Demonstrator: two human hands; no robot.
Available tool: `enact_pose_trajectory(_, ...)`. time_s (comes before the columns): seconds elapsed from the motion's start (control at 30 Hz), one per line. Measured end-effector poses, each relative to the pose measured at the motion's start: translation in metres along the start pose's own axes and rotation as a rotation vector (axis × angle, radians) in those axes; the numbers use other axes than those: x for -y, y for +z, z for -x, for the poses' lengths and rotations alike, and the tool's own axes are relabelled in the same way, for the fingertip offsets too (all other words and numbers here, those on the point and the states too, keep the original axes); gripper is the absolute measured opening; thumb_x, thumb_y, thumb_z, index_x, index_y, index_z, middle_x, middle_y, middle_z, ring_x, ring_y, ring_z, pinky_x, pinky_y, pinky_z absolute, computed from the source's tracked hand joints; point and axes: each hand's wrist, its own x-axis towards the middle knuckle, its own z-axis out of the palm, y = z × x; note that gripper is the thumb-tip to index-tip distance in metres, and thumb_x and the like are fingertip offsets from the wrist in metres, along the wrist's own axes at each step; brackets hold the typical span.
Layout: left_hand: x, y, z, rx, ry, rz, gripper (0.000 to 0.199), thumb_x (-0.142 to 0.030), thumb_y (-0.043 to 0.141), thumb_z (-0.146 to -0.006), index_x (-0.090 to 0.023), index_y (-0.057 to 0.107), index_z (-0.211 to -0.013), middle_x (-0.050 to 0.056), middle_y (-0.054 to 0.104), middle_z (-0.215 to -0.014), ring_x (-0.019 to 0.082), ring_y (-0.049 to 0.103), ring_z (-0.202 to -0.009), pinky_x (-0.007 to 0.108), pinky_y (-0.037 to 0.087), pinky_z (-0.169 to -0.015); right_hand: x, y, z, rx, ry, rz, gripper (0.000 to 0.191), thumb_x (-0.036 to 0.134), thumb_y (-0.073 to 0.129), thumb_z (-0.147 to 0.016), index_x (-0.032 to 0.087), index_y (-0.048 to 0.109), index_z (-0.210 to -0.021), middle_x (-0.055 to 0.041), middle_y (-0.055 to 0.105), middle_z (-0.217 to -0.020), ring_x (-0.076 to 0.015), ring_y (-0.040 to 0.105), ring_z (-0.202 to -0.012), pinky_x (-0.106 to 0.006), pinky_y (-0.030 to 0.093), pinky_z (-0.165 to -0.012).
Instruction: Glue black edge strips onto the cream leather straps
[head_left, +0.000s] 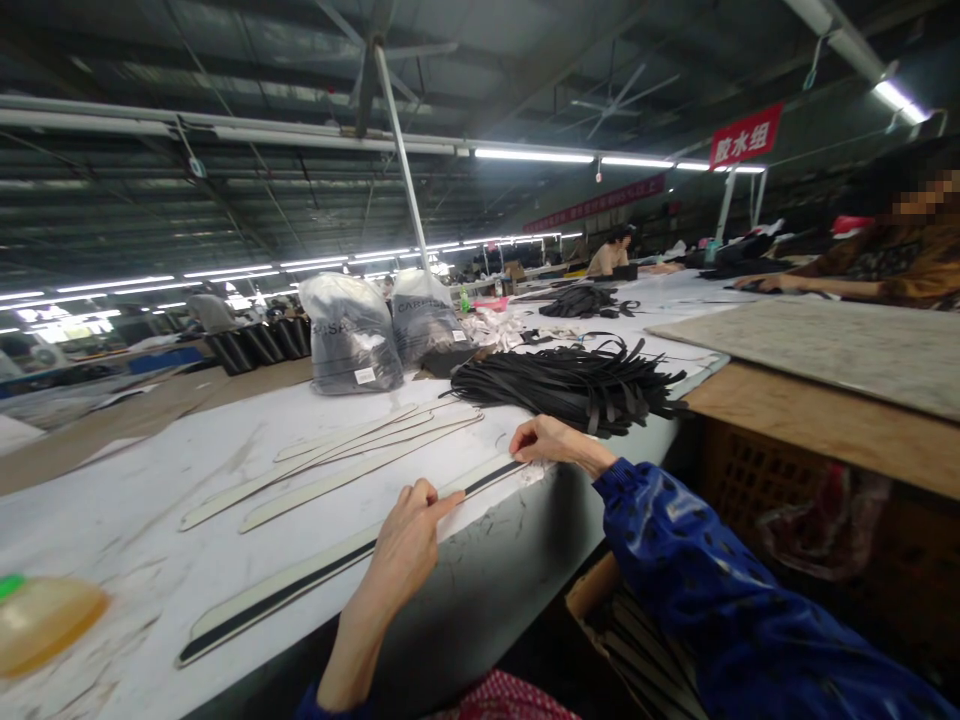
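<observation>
A long black strip (pixel 300 580) lies along a pale, round-ended strap piece (pixel 217 612) near the table's front edge. My left hand (pixel 409 540) rests over both about midway, fingers curled and one digit stretched along the black strip. Farther right, my right hand (pixel 551 440) pinches the black strip close to its far end, thumb and fingertips together. Several more pale strap pieces (pixel 322 487) are spread on the white tabletop (pixel 135 520) beyond my left hand. Just behind my right hand sits a heap of black strips (pixel 562 385).
A bottle of amber liquid (pixel 52 622) with a green cap lies at front left. Plastic-wrapped bundles (pixel 352 335) stand at the back. Right of the table are a grey board (pixel 817 345) and a co-worker's arm (pixel 847 288). An open carton (pixel 592 590) sits below the edge.
</observation>
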Motion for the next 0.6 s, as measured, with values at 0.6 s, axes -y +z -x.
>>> enact_pose_trajectory(0.6, -0.010, -0.007, 0.007, -0.044, -0.022, 0.054, 0.055, -0.003, 0.039, -0.083, -0.031, 0.057, -0.127, 0.006, 0.046, -0.101, 0.020, 0.043, -0.095, 0.032, 0.039, -0.087, -0.029, 0.000, -0.018, 0.033, -0.070, -0.024, 0.021, 0.038, 0.069, -0.057, 0.021, 0.070, -0.069, -0.0058, 0.062, -0.060, -0.0154, 0.050, -0.050, -0.028, 0.036, -0.045)
